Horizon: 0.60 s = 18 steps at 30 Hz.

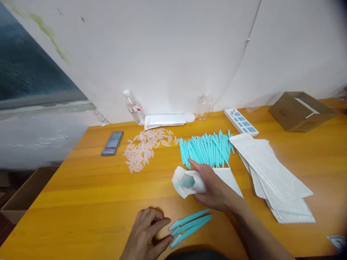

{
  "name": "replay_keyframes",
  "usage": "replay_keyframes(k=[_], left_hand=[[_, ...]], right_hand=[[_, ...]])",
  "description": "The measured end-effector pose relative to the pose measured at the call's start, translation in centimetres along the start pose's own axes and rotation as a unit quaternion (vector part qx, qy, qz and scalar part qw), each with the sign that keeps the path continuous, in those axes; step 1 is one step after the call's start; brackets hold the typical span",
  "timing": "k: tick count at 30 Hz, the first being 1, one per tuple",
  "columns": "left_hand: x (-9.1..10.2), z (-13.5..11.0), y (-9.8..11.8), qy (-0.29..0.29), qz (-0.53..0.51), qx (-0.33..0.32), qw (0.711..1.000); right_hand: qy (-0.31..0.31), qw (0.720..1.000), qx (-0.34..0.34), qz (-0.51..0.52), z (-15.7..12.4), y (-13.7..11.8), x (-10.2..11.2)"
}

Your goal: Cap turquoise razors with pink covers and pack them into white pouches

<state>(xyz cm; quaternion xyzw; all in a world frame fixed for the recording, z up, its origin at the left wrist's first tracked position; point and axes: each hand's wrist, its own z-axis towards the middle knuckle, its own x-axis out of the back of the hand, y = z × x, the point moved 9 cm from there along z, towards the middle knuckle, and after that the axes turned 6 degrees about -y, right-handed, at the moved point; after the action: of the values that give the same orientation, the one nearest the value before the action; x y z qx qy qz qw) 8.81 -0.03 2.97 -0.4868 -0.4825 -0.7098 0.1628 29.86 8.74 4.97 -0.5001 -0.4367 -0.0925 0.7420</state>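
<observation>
Though crumpled, white pouch [181, 190] (teal stick [185, 183] inside) in right hand's [214, 187] closed grip; left hand [148, 234] pinching three sticks [191, 224].

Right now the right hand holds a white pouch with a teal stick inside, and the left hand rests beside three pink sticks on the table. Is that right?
Not quite. The head view shows the three sticks by the left hand are teal, not pink; the pink pieces lie farther back. The right hand does hold the white pouch.

Teal sticks [206, 148], pale pink caps [145, 148], white pouches [271, 173], orange wooden table [81, 202]
</observation>
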Motion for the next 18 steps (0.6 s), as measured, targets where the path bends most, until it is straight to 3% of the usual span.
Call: replay_keyframes(k=[5, 9, 12, 15, 18], left_hand=[[-1.0, 0.6, -0.2, 0.001, -0.057, 0.031, 0.998], [-0.1, 0.5, -0.9, -0.034, -0.135, 0.051, 0.989], [3.5, -1.1, -4.0, 0.017, -0.159, 0.128, 0.979], [8.9, -2.8, -7.2, 0.169, -0.135, 0.193, 0.957], [11.4, -1.3, -6.1, 0.260, -0.080, 0.178, 0.946]], right_hand=[[-0.002, 1.000, -0.007, -0.004, 0.1, -0.2, 0.0], [-0.008, 1.000, -0.011, -0.009, -0.1, 0.1, 0.0], [-0.014, 1.000, -0.017, -0.005, -0.1, 0.3, 0.0], [-0.019, 1.000, -0.017, -0.006, -0.1, 0.3, 0.0], [-0.021, 1.000, -0.013, -0.006, 0.0, 0.0, -0.1]])
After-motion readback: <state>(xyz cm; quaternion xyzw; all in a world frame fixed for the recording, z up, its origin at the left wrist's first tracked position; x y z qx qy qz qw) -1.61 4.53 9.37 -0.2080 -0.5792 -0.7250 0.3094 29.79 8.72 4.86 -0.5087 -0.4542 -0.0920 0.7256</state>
